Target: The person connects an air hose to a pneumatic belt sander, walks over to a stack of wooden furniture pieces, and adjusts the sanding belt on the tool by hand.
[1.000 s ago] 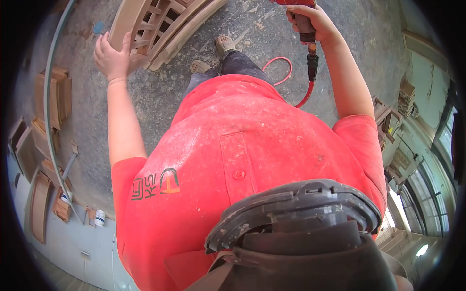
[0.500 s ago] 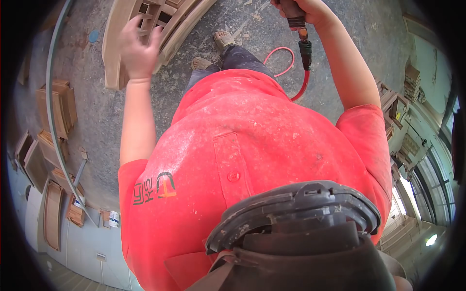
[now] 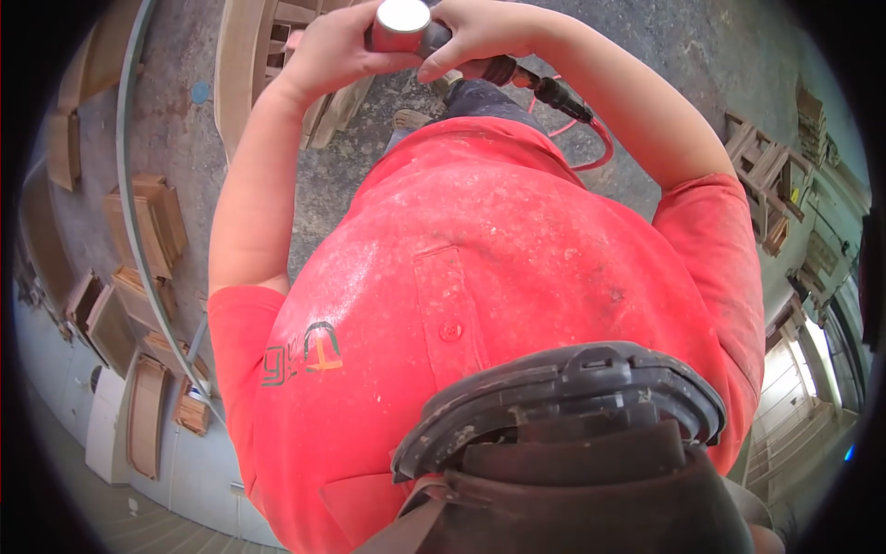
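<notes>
Since half a second ago the bare left hand (image 3: 337,46) has come across from over the woodwork to the tool, and the bare right hand (image 3: 475,32) has swung inward, so both now meet in front of the body. Between them is a red handheld tool with a round, pale-topped metal cap (image 3: 399,41); the left hand is wrapped about its red body, the thumb lying along the side nearer the wearer, while the right hand is curled around the dark handle, though its fingertips are hidden. Just right of the grip, a black hose connector (image 3: 561,97) runs to a curving red hose (image 3: 606,148). Just left of and beneath the left hand lies a curved piece of pale wood with latticework (image 3: 242,65), partly covered by the forearm. Close below the grip are a sandalled foot (image 3: 410,119) and dark trousers (image 3: 484,103), then the dusty red buttoned shirt (image 3: 498,222). Farther left, a small flat blue disc (image 3: 199,91) lies on the mottled grey floor; beyond it are a long grey curved bar (image 3: 124,138) and stacked brown wooden boards (image 3: 148,226). Well off to the right stands a brown slatted wooden frame (image 3: 764,166).
</notes>
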{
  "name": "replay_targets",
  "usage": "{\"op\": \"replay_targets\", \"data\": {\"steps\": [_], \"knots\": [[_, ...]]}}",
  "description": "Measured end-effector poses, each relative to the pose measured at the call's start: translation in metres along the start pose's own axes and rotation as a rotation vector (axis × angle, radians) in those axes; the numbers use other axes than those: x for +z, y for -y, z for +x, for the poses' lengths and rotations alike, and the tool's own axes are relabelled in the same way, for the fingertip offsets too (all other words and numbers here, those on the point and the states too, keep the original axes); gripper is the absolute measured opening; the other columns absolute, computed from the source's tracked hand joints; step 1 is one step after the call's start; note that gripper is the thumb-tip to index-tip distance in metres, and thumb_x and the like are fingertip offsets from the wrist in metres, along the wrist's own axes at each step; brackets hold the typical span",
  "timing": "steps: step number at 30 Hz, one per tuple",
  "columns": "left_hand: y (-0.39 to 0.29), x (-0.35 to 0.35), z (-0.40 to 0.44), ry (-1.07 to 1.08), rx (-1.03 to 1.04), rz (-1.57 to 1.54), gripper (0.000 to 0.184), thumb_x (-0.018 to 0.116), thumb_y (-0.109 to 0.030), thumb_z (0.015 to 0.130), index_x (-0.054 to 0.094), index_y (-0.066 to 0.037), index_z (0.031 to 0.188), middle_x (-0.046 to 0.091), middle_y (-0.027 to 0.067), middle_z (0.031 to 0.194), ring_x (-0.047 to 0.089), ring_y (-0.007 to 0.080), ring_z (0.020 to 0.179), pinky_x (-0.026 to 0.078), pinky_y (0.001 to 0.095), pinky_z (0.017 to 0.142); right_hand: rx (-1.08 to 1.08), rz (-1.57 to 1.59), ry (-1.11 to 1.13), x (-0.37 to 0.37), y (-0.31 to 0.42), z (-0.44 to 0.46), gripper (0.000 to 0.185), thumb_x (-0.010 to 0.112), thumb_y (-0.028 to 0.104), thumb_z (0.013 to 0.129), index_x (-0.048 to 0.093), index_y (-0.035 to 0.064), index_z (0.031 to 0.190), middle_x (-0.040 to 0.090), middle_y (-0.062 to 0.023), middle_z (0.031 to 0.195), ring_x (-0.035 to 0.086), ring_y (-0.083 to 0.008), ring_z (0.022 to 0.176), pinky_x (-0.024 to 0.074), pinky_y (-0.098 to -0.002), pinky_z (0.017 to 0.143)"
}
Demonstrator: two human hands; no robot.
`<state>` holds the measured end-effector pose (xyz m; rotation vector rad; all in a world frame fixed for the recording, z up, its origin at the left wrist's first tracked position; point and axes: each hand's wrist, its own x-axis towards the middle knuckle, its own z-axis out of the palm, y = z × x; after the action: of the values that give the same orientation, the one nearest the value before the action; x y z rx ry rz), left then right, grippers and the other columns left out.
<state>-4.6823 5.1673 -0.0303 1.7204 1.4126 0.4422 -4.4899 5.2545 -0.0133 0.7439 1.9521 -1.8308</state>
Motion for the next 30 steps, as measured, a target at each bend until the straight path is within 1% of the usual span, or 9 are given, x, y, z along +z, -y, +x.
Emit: {"op": "replay_targets", "data": {"steps": [4,6,8,12,15,17,21,24,30], "knots": [[0.015,0.010,-0.009,-0.060,0.032,-0.185,0.043,0.081,-0.017,0.072,0.062,-0.001,0.107,0.066,0.0026,0.089,0.061,0.0105,0.080,0.051,0.0269,0.073,0.101,0.259,0.167,-0.006,-0.006,-0.018,0.043,0.075,0.033,0.075,0.061,0.0009,0.101,0.061,-0.0008,0.081,0.054,-0.0119,0.064,0.0450,-0.0266,0.057],[0.024,0.011,-0.015,-0.080,0.037,-0.188,0.043,0.081,-0.015,0.072,0.062,-0.001,0.107,0.066,0.0022,0.091,0.061,0.0097,0.081,0.051,0.0263,0.073,0.021,0.293,0.029,-0.003,-0.036,-0.027,0.040,0.073,0.030,0.079,0.062,0.0015,0.104,0.060,-0.0022,0.077,0.052,-0.0122,0.061,0.0428,-0.0243,0.054],[0.029,0.008,-0.021,-0.110,0.042,-0.191,0.043,0.081,-0.013,0.071,0.061,-0.002,0.108,0.066,0.0017,0.093,0.061,0.0089,0.082,0.051,0.0257,0.074,0.054,0.256,0.020,-0.010,-0.052,-0.049,0.047,0.057,0.028,0.091,0.048,0.0030,0.130,0.061,-0.0057,0.087,0.054,-0.0094,0.065,0.0461,-0.0241,0.057],[0.040,0.006,-0.036,-0.214,-0.030,-0.148,0.045,0.082,-0.019,0.069,0.063,-0.003,0.107,0.068,0.0031,0.093,0.063,0.0101,0.082,0.051,0.0260,0.075,0.046,0.179,-0.017,0.003,-0.080,-0.080,0.051,0.059,0.035,0.091,0.046,0.0112,0.135,0.058,-0.0026,0.077,0.052,-0.0082,0.061,0.0454,-0.0255,0.055],[0.036,0.005,-0.043,-0.237,-0.054,-0.224,0.047,0.085,-0.024,0.067,0.064,-0.005,0.105,0.069,0.0037,0.092,0.064,0.0106,0.082,0.051,0.0263,0.076,0.116,0.141,-0.037,0.017,-0.068,-0.080,0.049,0.059,0.035,0.092,0.048,0.0134,0.134,0.057,-0.0020,0.077,0.051,-0.0070,0.064,0.0440,-0.0241,0.057],[0.030,0.004,-0.047,-0.242,-0.053,-0.243,0.047,0.085,-0.022,0.067,0.064,-0.005,0.105,0.069,0.0029,0.092,0.063,0.0097,0.082,0.051,0.0261,0.076,-0.095,0.058,-0.226,0.031,-0.072,-0.075,0.047,0.059,0.036,0.092,0.050,0.0126,0.132,0.060,-0.0028,0.082,0.053,-0.0092,0.070,0.0455,-0.0250,0.064],[0.029,0.005,-0.059,-0.252,-0.075,-0.260,0.047,0.085,-0.019,0.066,0.064,-0.004,0.105,0.068,0.0022,0.091,0.062,0.0085,0.082,0.051,0.0250,0.076,-0.127,0.013,-0.342,0.042,-0.062,-0.074,0.042,0.060,0.037,0.091,0.056,0.0101,0.123,0.064,-0.0051,0.091,0.057,-0.0151,0.078,0.0465,-0.0304,0.074],[0.025,0.010,-0.066,-0.249,-0.091,-0.319,0.047,0.086,-0.016,0.066,0.063,-0.003,0.105,0.067,0.0013,0.091,0.060,0.0073,0.081,0.051,0.0241,0.075,-0.019,-0.070,-0.293,0.043,-0.054,-0.075,0.040,0.061,0.038,0.090,0.058,0.0102,0.118,0.063,-0.0076,0.083,0.057,-0.0147,0.075,0.0461,-0.0302,0.072],[0.025,0.031,-0.086,-0.197,-0.169,-0.323,0.045,0.085,-0.015,0.066,0.063,-0.002,0.103,0.067,0.0017,0.091,0.060,0.0067,0.081,0.051,0.0244,0.074,-0.064,-0.137,-0.239,0.052,-0.067,-0.069,0.037,0.061,0.035,0.088,0.057,0.0061,0.111,0.060,-0.0166,0.075,0.056,-0.0286,0.068,0.0457,-0.0367,0.068]]}}
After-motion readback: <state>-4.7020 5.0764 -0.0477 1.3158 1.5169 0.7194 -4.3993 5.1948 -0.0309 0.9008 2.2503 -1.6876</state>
